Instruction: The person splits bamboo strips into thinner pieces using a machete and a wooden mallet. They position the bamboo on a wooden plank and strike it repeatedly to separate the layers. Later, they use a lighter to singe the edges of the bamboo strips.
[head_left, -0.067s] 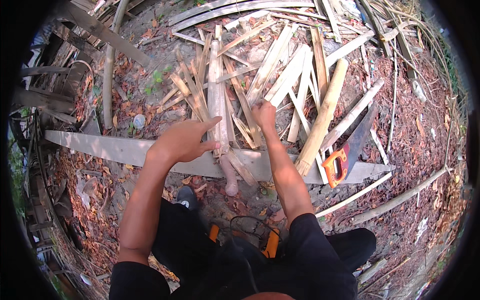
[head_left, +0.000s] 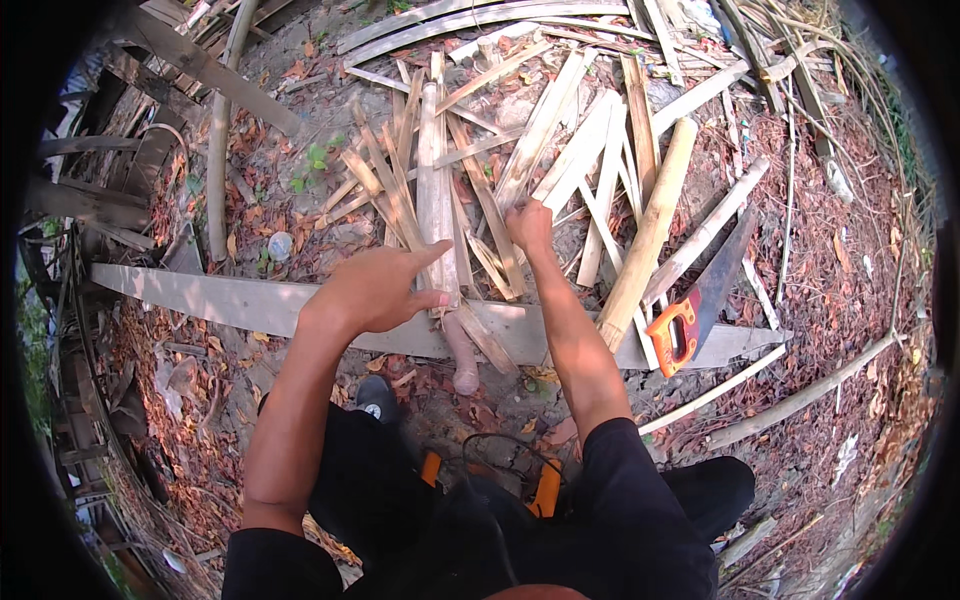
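Note:
My left hand (head_left: 375, 288) is open, index finger and thumb apart, above a long pale wooden piece that looks like a sheath (head_left: 436, 190). From its near end a curved brown handle (head_left: 461, 355) sticks out toward me. No blade shows. My right hand (head_left: 531, 224) is closed at the near end of a pale wooden strip (head_left: 540, 130), which slants away among other strips. Its fingertips are partly hidden. A long grey board (head_left: 225, 300) lies crosswise beneath both forearms.
A handsaw with an orange handle (head_left: 672, 335) rests over the board's right part, near a thick round pole (head_left: 650, 235). Several split wood strips (head_left: 400, 190) lie scattered ahead. Orange parts (head_left: 545, 488) show between my legs. Old planks (head_left: 200, 60) are piled at the left.
My left hand has shifted slightly right and nearer to me. My right hand stays at the wooden strip's near end.

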